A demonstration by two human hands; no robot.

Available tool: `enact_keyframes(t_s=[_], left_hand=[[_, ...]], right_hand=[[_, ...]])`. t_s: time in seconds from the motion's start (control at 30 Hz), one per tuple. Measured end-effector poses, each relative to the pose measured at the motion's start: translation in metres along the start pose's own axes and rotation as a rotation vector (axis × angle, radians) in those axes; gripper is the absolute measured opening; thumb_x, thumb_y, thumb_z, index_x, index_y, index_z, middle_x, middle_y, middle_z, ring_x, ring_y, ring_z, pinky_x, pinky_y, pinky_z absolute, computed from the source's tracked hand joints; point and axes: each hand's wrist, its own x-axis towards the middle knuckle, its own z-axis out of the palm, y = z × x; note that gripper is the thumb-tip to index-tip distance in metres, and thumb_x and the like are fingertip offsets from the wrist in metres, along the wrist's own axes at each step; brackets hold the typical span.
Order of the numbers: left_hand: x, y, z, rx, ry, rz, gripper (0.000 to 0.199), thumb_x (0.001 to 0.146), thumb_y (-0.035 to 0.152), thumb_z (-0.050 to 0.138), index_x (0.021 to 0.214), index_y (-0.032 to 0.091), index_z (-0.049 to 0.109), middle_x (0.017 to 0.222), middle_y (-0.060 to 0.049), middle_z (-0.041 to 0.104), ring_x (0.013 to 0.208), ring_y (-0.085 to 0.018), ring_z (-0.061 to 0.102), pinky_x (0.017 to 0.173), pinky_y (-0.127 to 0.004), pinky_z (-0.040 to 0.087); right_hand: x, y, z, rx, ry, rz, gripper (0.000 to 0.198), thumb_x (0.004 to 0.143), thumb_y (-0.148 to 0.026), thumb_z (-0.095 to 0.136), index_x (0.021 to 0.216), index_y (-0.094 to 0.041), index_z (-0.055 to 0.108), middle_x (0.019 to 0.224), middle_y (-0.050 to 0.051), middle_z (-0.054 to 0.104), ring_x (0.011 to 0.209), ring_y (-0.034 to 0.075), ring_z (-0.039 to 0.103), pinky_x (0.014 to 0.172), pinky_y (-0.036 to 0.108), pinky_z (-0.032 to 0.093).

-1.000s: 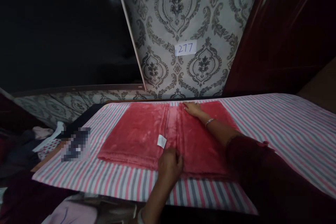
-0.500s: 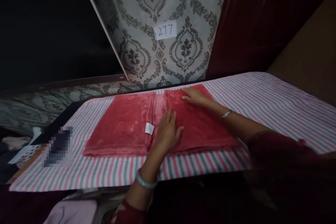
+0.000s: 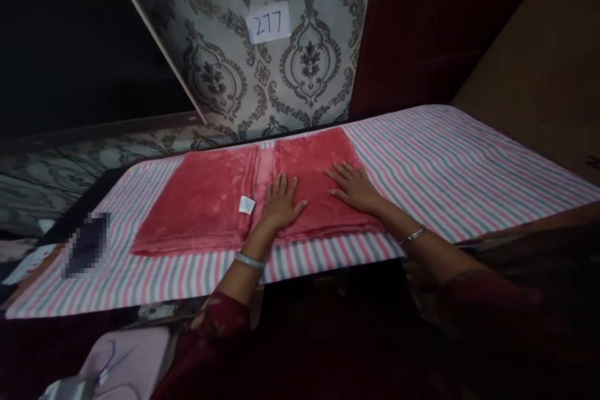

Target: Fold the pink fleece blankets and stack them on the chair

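A red plush blanket (image 3: 201, 200) lies on a striped cloth, its two sides folded in toward a narrow gap near the middle. A small white label (image 3: 246, 205) shows at the inner edge of the left part. My left hand (image 3: 280, 205) rests flat on the blanket beside that gap, fingers spread. Farther right, my right hand (image 3: 355, 187) is spread flat on the right folded part, near its outer edge. Neither hand grips anything.
The pink, grey and white striped cloth (image 3: 450, 169) covers the table. A blurred dark item (image 3: 87, 245) lies at its left. Behind are a patterned wall with a paper marked 277 (image 3: 268, 23) and a dark screen (image 3: 84, 44). A pale pink seat (image 3: 129, 356) is at lower left.
My right hand has slid toward me from the far part of the blanket. My left hand stays by the gap. The whole view has shifted, so things appear higher and farther left.
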Motion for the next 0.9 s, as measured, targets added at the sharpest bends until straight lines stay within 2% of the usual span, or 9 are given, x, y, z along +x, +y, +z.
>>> enact_keyframes(t_s=[0.07,0.17,0.23,0.33,0.73,0.9], left_hand=[[-0.003,0.003,-0.006,-0.006,-0.032,-0.027,0.078,0.098,0.061,0.041,0.161,0.016,0.026,0.169,-0.018,0.016,0.157,-0.033,0.01,0.124,-0.055,0.017],[-0.015,0.012,-0.009,0.004,0.022,0.009,0.077,0.097,0.063,0.044,0.159,0.019,0.032,0.169,-0.017,0.017,0.157,-0.035,0.01,0.124,-0.059,0.015],[-0.024,0.017,-0.004,0.004,0.05,0.077,0.074,0.097,0.062,0.045,0.159,0.023,0.032,0.17,-0.014,0.016,0.157,-0.034,0.01,0.124,-0.06,0.013],[-0.031,0.018,0.007,-0.021,0.006,0.1,0.071,0.098,0.06,0.044,0.16,0.027,0.03,0.171,-0.012,0.014,0.157,-0.033,0.01,0.124,-0.06,0.013],[-0.033,0.013,0.012,-0.075,0.022,0.08,0.072,0.096,0.06,0.048,0.16,0.029,0.031,0.171,-0.01,0.015,0.157,-0.033,0.011,0.125,-0.059,0.013],[-0.032,0.011,0.015,-0.096,0.046,0.091,0.072,0.096,0.059,0.05,0.159,0.028,0.034,0.17,-0.011,0.018,0.157,-0.033,0.013,0.125,-0.059,0.013]], right_hand=[[-0.007,0.002,-0.006,0.028,-0.057,-0.008,0.064,0.103,-0.056,0.035,0.16,-0.026,0.032,0.167,0.011,0.025,0.154,0.035,0.019,0.119,0.062,0.021],[-0.027,0.002,-0.007,0.053,-0.061,-0.017,0.065,0.102,-0.061,0.032,0.16,-0.03,0.032,0.168,0.01,0.023,0.154,0.037,0.017,0.116,0.066,0.024],[-0.042,0.001,-0.003,0.064,-0.042,-0.002,0.065,0.102,-0.061,0.033,0.16,-0.032,0.031,0.168,0.009,0.022,0.154,0.037,0.015,0.114,0.067,0.027],[-0.056,-0.001,0.006,0.092,-0.013,0.032,0.064,0.103,-0.059,0.034,0.16,-0.031,0.032,0.168,0.008,0.022,0.155,0.035,0.015,0.113,0.061,0.034],[-0.056,-0.002,0.017,0.123,0.074,0.04,0.059,0.102,-0.051,0.041,0.157,-0.031,0.039,0.167,0.005,0.027,0.155,0.03,0.018,0.117,0.051,0.035],[-0.056,-0.005,0.015,0.125,0.052,0.062,0.058,0.102,-0.049,0.042,0.157,-0.032,0.037,0.167,0.005,0.027,0.154,0.031,0.019,0.116,0.057,0.034]])
